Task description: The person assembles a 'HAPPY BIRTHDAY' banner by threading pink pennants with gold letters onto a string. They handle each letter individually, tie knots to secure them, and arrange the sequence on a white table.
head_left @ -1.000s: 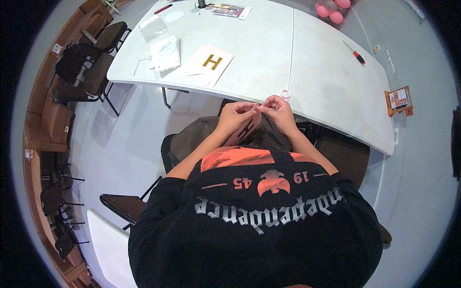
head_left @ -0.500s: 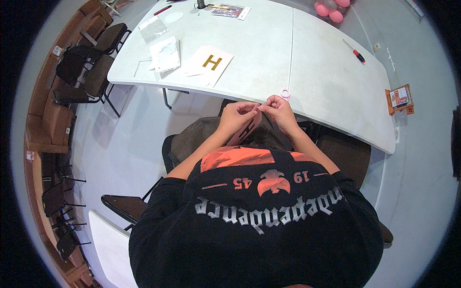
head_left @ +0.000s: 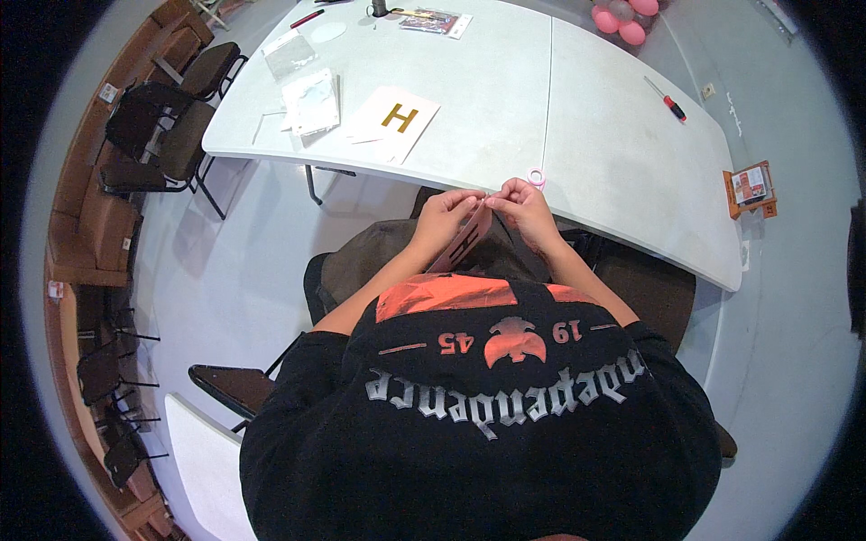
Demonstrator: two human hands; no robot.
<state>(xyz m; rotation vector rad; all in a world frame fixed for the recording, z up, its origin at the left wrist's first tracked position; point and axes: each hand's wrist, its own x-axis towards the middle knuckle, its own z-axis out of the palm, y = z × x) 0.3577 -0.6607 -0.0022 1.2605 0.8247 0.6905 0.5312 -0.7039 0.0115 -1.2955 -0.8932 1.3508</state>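
Note:
Over my lap, just off the table's near edge, a pale pink card (head_left: 467,246) with a dark printed letter hangs tilted. My left hand (head_left: 442,222) pinches it near its upper edge, thumb and fingers pressed together. At the card's top corner, the thumb and forefinger of my right hand (head_left: 528,213) are closed in a pinch. Something tiny and pale shows between the fingertips of both hands, too small to name. Right behind my right hand, pink-handled scissors (head_left: 537,177) lie at the table edge, their lower part hidden.
On the white table (head_left: 487,90) lie cards with a gold letter (head_left: 399,115), a clear plastic packet (head_left: 311,101), a red-and-black screwdriver (head_left: 669,104), a red pen (head_left: 307,19) and a flat colourful package (head_left: 433,22). Dark chairs (head_left: 180,140) stand at left. Pink balloons (head_left: 631,32) hang at the far right.
Both hands stay in nearly the same place. My left fingers have shifted slightly at the card's top, and the card has turned a little. The things on the table have not moved.

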